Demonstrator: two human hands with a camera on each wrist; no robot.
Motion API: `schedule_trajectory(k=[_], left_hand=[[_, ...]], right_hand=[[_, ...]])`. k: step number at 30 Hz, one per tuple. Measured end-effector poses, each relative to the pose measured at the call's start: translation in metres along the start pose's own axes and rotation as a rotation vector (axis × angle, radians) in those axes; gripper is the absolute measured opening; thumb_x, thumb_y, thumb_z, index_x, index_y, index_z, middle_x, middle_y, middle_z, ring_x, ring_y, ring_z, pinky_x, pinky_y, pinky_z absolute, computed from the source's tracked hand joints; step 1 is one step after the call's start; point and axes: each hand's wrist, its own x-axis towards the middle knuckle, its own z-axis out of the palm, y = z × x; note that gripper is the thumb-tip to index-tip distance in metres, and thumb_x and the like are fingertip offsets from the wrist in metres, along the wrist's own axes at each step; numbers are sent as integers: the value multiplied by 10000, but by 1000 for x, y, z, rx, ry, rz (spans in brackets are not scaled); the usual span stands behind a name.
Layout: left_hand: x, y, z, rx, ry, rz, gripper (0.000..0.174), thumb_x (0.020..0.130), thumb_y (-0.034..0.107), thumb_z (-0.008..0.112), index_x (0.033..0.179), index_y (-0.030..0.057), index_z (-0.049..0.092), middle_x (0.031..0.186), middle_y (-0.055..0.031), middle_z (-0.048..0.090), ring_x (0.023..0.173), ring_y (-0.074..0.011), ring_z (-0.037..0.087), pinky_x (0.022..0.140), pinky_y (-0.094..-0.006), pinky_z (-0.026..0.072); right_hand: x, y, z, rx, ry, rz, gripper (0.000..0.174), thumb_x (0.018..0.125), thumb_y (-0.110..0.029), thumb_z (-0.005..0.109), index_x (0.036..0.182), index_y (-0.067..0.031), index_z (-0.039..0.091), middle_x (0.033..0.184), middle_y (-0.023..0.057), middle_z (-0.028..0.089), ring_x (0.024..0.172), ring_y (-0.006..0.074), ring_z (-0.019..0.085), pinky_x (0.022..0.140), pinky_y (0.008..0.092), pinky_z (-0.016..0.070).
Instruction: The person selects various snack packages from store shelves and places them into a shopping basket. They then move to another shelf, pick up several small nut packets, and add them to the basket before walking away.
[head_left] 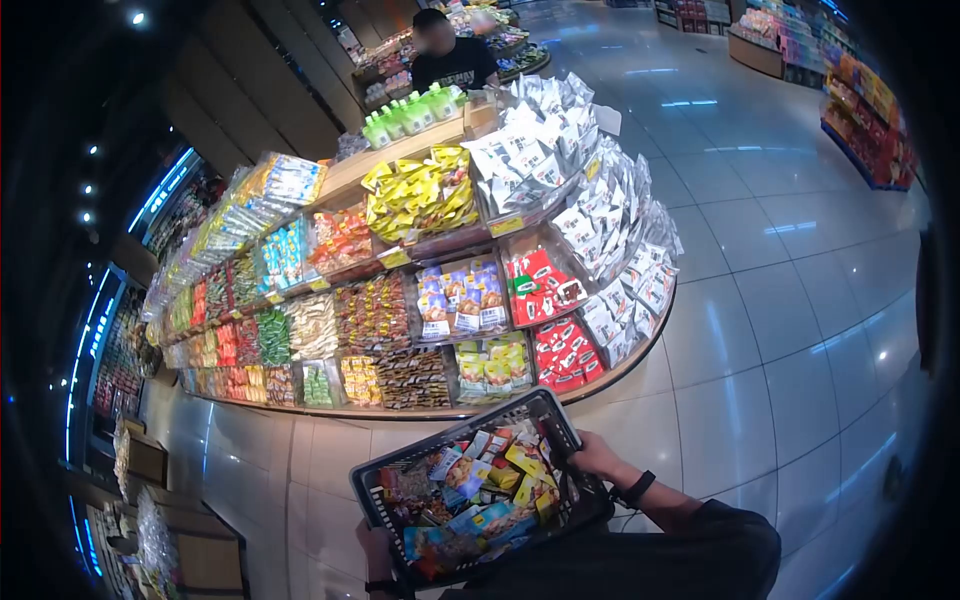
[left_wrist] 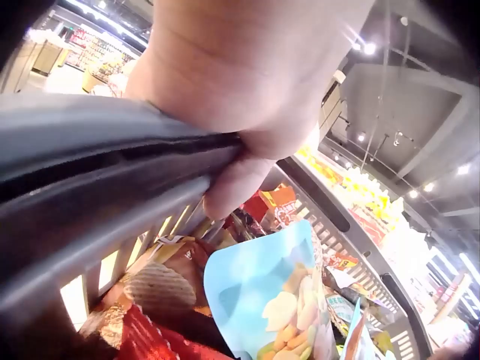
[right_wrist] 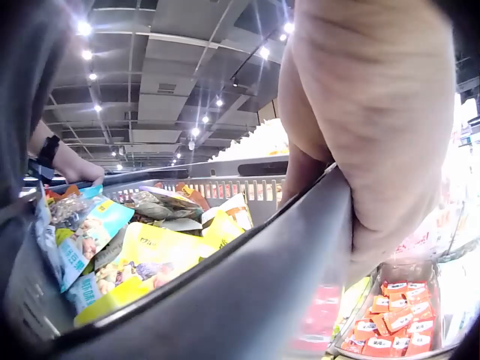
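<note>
Snack display [head_left: 345,178] curves beyond the black shopping basket [head_left: 450,430], whose long axis runs hand to hand, rising rightward in head view. Right hand [head_left: 597,456] and left hand [head_left: 374,552] grip its short ends, digits wrapped over them.

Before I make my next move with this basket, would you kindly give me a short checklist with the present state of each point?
1. Left hand secure on the basket: ok, it grips the rim at one end.
2. Right hand secure: ok, it grips the rim at the opposite end.
3. Snack packets contained: ok, in the head view they lie within the rim.
4. A hand free for picking: not ok, both hold the basket.
5. Basket level: cannot tell, the wide-angle views distort its slant.
6. Person clear of the basket: ok, the display stand lies between.
</note>
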Motion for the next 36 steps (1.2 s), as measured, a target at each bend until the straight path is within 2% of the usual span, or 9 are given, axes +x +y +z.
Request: schedule_trajectory(k=[4,10,15,17,19,21,23,27,36], left_hand=[[-5,56,20,-15,17,-42,388,535,-95,543,904,-64,661,751,-119,670,599,-227,650,508,-333,520],[31,68,18,15,-73,-1,370,536,-98,538,876,-42,672,734,-86,652,609,-201,637,517,-323,501],[97,42,12,-65,-225,33,355,552,-68,539,882,-44,668,738,-76,656,625,-192,640,542,-309,511],[125,34,14,-77,-303,-18,370,560,-47,537,909,-53,660,762,-85,675,652,-187,653,581,-304,528],[158,15,16,-42,-376,8,384,583,-38,528,943,-55,660,797,-98,691,667,-189,665,603,-316,539],[195,-9,25,-28,-444,69,382,604,-29,529,962,-54,658,819,-108,695,695,-193,673,624,-327,544],[230,-34,38,27,-439,204,394,628,-16,540,1000,-57,663,849,-117,705,757,-205,689,717,-324,556],[248,-29,46,-160,-670,226,398,652,-19,547,1034,-61,652,862,-120,706,756,-201,689,720,-327,557],[258,-105,84,-210,-725,211,358,679,-73,542,1025,-71,633,910,-124,704,787,-207,683,718,-315,551]], right_hand=[[27,11,-10,84,55,-124,359,724,-25,631,1078,24,659,863,128,699,810,193,664,769,330,522],[50,-8,-8,40,45,-69,381,734,-4,644,1113,31,645,907,115,697,817,185,658,766,334,528],[68,1,16,150,20,-100,382,746,-8,668,1125,31,637,924,112,699,820,187,660,755,345,536],[66,-13,33,132,53,-4,453,755,19,653,1204,35,601,1056,112,686,969,193,646,873,342,518],[86,30,53,50,108,-51,453,753,10,657,1202,33,601,1054,107,685,948,176,646,859,337,524],[94,47,74,76,222,-174,424,708,-80,711,1107,41,631,933,153,704,862,220,680,790,354,543],[96,49,90,-16,295,-83,442,694,-96,725,1106,37,636,937,147,705,867,225,683,799,361,540],[101,72,106,-3,353,-11,455,669,-82,725,1095,54,639,931,134,706,850,218,683,769,354,543],[100,95,113,-74,413,19,445,673,-46,701,1100,64,646,946,130,707,871,217,684,800,344,544]])
